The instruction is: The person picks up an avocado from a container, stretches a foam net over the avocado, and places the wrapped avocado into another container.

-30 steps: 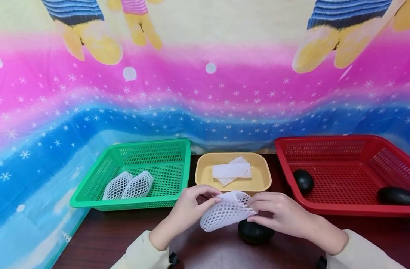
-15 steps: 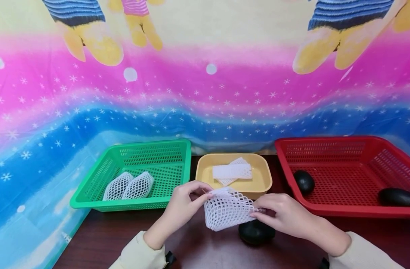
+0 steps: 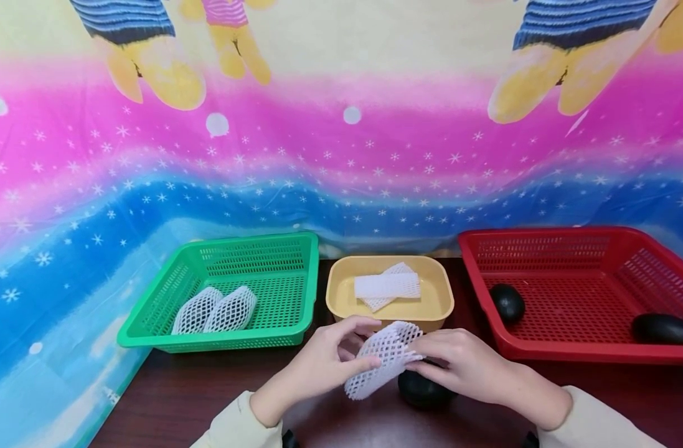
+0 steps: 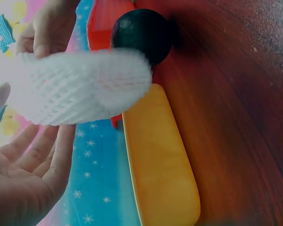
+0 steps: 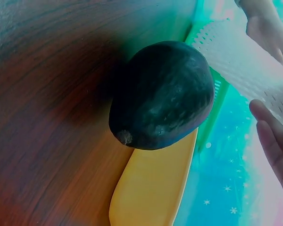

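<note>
The left hand (image 3: 330, 361) and right hand (image 3: 469, 361) pinched a foam net (image 3: 381, 364) beside the bare eggplant (image 3: 422, 390) on the table (image 3: 178, 389). Two netted eggplants (image 3: 231, 309) lay seemingly finished in the green basket (image 3: 235, 340); two unwrapped eggplants (image 3: 508, 303) and two flat nets (image 3: 383, 286) remained.

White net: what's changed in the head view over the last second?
The left hand shifted right and down on the white net, trading its edge pinch for a thumb across the front; the net tilts more steeply. The right hand still holds its right end. Black vegetable, green basket, yellow tray and red basket stayed put.
</note>
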### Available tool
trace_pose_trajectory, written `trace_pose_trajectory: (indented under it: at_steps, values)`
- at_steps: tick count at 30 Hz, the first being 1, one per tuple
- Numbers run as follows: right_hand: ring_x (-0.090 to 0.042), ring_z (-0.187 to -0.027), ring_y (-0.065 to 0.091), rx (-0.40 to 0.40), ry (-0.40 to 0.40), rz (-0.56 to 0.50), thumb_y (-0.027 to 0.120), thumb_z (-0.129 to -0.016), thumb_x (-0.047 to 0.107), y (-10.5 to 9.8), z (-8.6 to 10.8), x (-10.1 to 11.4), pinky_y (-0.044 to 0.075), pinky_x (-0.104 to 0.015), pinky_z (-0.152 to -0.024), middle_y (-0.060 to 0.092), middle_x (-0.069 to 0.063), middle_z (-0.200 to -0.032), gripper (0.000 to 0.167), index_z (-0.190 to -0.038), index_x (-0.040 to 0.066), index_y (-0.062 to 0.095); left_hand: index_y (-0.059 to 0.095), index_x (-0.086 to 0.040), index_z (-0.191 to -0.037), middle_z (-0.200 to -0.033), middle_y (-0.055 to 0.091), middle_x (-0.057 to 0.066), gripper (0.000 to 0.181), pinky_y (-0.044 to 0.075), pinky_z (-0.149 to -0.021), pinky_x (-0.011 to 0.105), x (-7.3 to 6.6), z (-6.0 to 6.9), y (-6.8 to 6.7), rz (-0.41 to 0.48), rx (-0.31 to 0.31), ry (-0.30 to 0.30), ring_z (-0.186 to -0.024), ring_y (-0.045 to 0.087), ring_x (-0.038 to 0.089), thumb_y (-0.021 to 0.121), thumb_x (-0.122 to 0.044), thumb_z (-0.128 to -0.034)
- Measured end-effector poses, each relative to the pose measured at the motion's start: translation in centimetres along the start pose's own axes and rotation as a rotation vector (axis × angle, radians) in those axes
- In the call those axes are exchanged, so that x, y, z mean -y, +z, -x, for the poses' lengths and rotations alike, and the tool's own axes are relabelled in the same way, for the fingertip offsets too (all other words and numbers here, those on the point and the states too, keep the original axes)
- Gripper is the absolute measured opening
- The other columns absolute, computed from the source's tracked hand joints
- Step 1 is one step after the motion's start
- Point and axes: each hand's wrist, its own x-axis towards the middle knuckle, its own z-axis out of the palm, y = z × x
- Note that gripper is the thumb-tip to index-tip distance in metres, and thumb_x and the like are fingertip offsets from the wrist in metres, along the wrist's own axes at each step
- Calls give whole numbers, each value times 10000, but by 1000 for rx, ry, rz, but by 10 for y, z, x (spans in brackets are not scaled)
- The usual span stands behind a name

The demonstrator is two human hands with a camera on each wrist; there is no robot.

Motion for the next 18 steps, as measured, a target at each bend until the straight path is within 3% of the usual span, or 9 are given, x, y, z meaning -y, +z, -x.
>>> trace_pose_trajectory:
  at_steps: [4,10,13,18]
  values:
    - [-77,-849,723,-36,-4,39,665,-1011,261,2,1,-2,558,-178,-731,767,-20,-968,203,-1087,97,758,731,-123,-1207,-1066,744,-32,303,575,-782,239,-1,-1,-3,-51,3,-5,-922,685,51,798,-185,-918]
    - [1,-754,690,-64,78,73,708,-989,263,-1,3,0,534,-143,-650,771,-15,-923,203,-1080,94,774,786,-88,-1138,-1073,768,13,207,572,-846,283,-3,-2,-14,-184,-83,24,-987,705,98,763,-148,-941]
    - [68,-702,633,-46,116,60,732,-975,231,-2,6,1,495,-111,-603,773,-8,-920,201,-1102,81,776,791,-89,-1141,-1079,768,25,215,576,-872,360,-4,-2,-21,-190,-107,-5,-1016,709,141,770,-142,-934]
    - [87,-711,628,-24,131,34,740,-966,193,-4,7,1,485,-100,-601,776,0,-939,191,-1110,73,780,801,-97,-1119,-1035,773,12,204,579,-848,337,-2,0,-27,-188,-105,-45,-966,709,133,784,-148,-922]
